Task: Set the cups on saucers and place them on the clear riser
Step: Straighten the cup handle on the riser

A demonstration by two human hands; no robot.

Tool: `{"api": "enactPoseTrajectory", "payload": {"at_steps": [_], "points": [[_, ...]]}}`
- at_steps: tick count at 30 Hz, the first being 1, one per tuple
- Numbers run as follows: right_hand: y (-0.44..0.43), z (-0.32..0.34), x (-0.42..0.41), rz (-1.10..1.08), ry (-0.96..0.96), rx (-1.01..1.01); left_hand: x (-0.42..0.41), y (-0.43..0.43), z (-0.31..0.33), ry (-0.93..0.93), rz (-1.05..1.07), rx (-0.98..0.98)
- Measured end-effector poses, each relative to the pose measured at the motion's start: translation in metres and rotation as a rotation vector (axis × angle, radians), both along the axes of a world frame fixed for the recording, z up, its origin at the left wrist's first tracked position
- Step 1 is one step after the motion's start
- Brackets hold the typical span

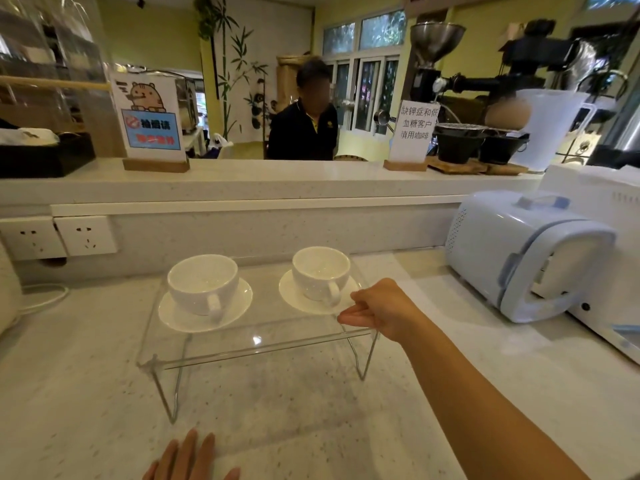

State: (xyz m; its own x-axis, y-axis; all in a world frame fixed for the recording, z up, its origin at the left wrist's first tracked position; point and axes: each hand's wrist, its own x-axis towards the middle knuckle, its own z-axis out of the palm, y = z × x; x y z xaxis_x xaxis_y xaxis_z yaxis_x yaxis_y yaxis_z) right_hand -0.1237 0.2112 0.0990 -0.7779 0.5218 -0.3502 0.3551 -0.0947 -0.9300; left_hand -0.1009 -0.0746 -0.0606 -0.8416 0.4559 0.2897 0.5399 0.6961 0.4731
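Note:
Two white cups stand on white saucers on top of the clear riser (263, 336). The left cup (202, 280) sits on the left saucer (173, 317), its handle facing me. The right cup (320, 270) rests on the right saucer (289, 296), handle also toward me. My right hand (381, 310) hovers at the riser's front right corner, just beside the right saucer's rim, fingers drawn together with nothing visible in them. My left hand (188, 459) lies flat on the counter at the bottom edge, fingers apart and empty.
A light blue appliance (519, 258) stands at the right on the speckled counter (86, 375). Wall sockets (85, 235) are at the back left. A raised ledge (277, 178) behind carries two signs. A person (304, 123) stands beyond it.

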Motion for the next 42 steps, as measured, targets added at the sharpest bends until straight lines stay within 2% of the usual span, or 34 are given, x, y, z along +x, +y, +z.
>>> {"api": "enactPoseTrajectory", "payload": {"at_steps": [1,3,5,6,8,13,15,18,21,27,42], "points": [[-0.001,-0.001,-0.002,-0.008,0.006,-0.015,-0.004,0.0,0.0,0.12,-0.061,0.117],[-0.004,-0.004,-0.005,-0.02,0.004,-0.027,-0.01,0.004,0.007,0.141,-0.111,0.26],[-0.008,-0.006,-0.007,-0.026,0.0,-0.03,-0.006,0.007,0.014,0.154,-0.06,0.291],[-0.009,-0.006,-0.007,-0.033,-0.001,-0.032,-0.003,0.007,0.018,0.1,-0.044,0.267],[-0.011,-0.005,-0.007,-0.048,-0.008,-0.041,-0.003,0.008,0.013,0.104,-0.008,0.193],[-0.018,0.0,-0.008,-0.087,0.005,-0.107,-0.006,0.004,0.0,0.329,0.013,0.163],[-0.02,0.0,-0.008,-0.109,0.011,-0.124,-0.004,0.003,-0.007,0.387,0.08,0.089],[-0.021,-0.003,-0.009,-0.139,0.013,-0.137,0.002,0.003,-0.017,0.214,0.134,-0.118],[-0.02,-0.007,-0.01,-0.187,0.03,-0.155,0.005,0.012,-0.014,0.138,0.148,-0.105],[-0.019,-0.013,-0.007,-0.287,0.084,-0.149,0.002,0.009,-0.008,0.058,0.144,-0.2],[-0.02,-0.012,-0.003,-0.211,0.064,-0.185,0.003,0.007,0.002,-0.076,0.132,-0.253]]}}
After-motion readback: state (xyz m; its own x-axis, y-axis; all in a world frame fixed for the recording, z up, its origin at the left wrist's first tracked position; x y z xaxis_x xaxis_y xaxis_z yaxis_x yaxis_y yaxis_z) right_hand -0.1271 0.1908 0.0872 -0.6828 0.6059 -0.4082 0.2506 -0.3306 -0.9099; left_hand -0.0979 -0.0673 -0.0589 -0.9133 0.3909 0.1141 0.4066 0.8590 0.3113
